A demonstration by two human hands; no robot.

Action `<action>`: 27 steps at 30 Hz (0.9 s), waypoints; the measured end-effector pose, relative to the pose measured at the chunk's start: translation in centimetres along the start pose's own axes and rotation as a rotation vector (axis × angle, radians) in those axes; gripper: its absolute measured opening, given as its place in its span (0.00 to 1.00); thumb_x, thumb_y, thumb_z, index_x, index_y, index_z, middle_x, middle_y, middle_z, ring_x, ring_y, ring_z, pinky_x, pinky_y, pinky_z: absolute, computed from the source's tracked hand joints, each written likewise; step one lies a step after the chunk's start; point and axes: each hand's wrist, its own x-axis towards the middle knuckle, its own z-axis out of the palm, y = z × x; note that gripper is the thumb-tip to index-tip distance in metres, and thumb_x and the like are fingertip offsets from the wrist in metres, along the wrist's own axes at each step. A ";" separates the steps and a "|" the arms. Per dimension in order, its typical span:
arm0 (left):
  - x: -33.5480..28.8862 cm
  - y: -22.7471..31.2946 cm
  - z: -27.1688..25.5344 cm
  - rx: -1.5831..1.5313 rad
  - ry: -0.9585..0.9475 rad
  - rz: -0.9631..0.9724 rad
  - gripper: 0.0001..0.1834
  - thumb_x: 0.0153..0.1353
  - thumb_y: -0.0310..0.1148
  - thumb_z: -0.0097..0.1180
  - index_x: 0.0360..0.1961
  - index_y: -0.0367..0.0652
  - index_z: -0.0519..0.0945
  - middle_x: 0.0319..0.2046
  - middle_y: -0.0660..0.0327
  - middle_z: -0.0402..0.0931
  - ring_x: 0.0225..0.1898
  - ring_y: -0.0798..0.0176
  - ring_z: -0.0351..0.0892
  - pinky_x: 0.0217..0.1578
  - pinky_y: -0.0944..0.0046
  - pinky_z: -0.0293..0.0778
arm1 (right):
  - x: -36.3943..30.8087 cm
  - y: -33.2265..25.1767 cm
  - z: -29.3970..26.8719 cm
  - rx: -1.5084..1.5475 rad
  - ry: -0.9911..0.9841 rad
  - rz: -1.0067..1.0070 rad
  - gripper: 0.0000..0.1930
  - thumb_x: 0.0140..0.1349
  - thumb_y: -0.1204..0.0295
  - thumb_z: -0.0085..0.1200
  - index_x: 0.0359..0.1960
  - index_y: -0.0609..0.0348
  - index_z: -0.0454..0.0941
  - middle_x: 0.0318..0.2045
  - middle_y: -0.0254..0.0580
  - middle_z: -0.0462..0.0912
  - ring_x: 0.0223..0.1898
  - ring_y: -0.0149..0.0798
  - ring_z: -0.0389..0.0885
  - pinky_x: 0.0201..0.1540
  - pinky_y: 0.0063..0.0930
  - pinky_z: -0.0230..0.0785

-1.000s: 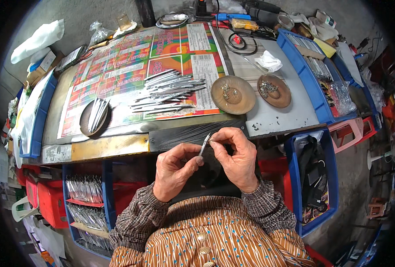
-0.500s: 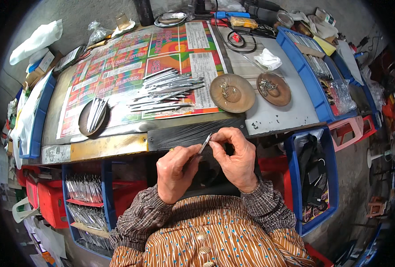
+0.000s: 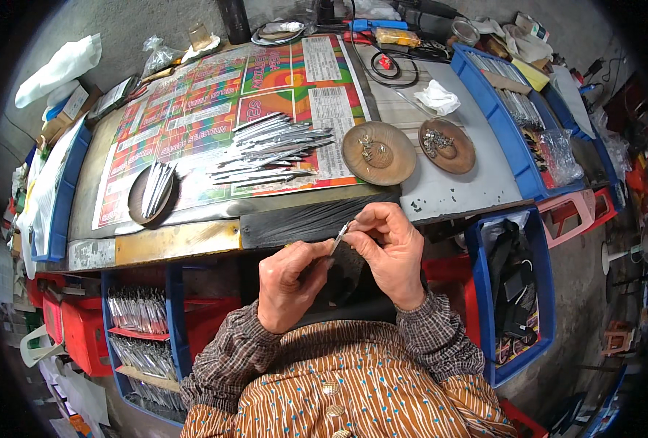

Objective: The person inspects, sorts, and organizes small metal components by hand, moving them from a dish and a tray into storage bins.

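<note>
Pinching the strip [image 3: 340, 237] low, the left fingers [image 3: 311, 252] probably steady it; the right fingers [image 3: 365, 245] grip its tip.

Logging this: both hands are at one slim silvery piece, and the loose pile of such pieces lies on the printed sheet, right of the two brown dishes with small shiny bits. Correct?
No: in the head view the loose pile lies left of the two brown dishes. The rest holds: left hand and right hand at one slim silvery piece, pile on the printed sheet.
</note>
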 end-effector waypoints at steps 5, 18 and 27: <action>-0.3 -0.3 0.2 -0.112 -0.006 -0.048 0.13 0.49 0.16 0.59 0.38 0.36 0.80 0.25 0.55 0.78 0.24 0.64 0.79 0.26 0.69 0.73 | 0.4 -0.1 -0.3 0.177 -0.055 0.124 0.11 0.57 0.80 0.59 0.41 0.64 0.73 0.33 0.32 0.78 0.35 0.22 0.77 0.39 0.16 0.72; 1.0 0.6 0.6 -0.024 0.008 0.045 0.16 0.48 0.17 0.58 0.40 0.37 0.77 0.30 0.54 0.78 0.28 0.58 0.80 0.28 0.65 0.75 | 0.5 -0.8 -1.5 0.076 -0.213 0.215 0.06 0.59 0.78 0.56 0.39 0.64 0.78 0.30 0.27 0.75 0.30 0.18 0.71 0.33 0.13 0.67; 3.0 0.6 2.2 0.201 0.077 0.281 0.15 0.48 0.15 0.57 0.39 0.37 0.77 0.32 0.52 0.78 0.31 0.51 0.80 0.28 0.61 0.76 | 0.4 -0.1 -1.7 -0.014 -0.083 0.073 0.06 0.59 0.80 0.56 0.38 0.67 0.77 0.31 0.32 0.77 0.32 0.22 0.75 0.34 0.17 0.70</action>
